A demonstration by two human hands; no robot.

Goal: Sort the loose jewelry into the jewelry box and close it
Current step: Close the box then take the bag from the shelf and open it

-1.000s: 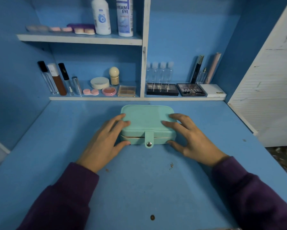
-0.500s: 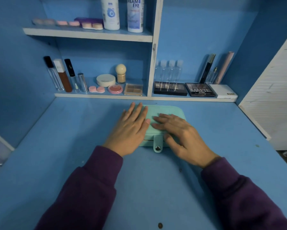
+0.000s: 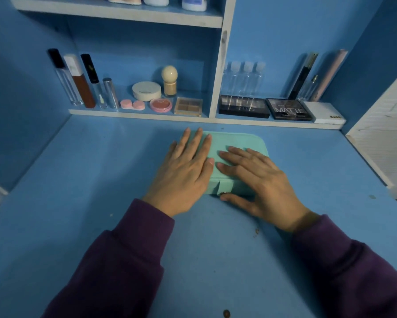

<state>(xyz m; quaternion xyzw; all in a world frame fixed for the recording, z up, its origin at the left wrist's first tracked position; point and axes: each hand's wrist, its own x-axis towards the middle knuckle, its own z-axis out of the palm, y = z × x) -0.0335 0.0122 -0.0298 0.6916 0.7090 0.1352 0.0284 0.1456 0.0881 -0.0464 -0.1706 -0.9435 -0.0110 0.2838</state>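
The mint-green jewelry box [image 3: 236, 141] lies with its lid down on the blue desk [image 3: 101, 180], its front strap and metal snap [image 3: 222, 192] facing me. My left hand [image 3: 183, 171] lies flat on the left half of the lid, fingers straight. My right hand [image 3: 259, 177] presses flat on the right half, with its thumb along the front wall beside the snap. No loose jewelry is visible on the desk.
A low shelf [image 3: 147, 114] behind the box holds lip gloss tubes [image 3: 73, 79], a round compact [image 3: 146, 90], clear bottles [image 3: 243, 76] and eyeshadow palettes [image 3: 288, 109]. A white panel [image 3: 385, 138] stands at the right. Small brown specks [image 3: 226, 313] dot the desk in front.
Both hands moved from the box's sides onto the lid and now lie flat on it. The right thumb has come to the snap, and the box sits slightly farther back.
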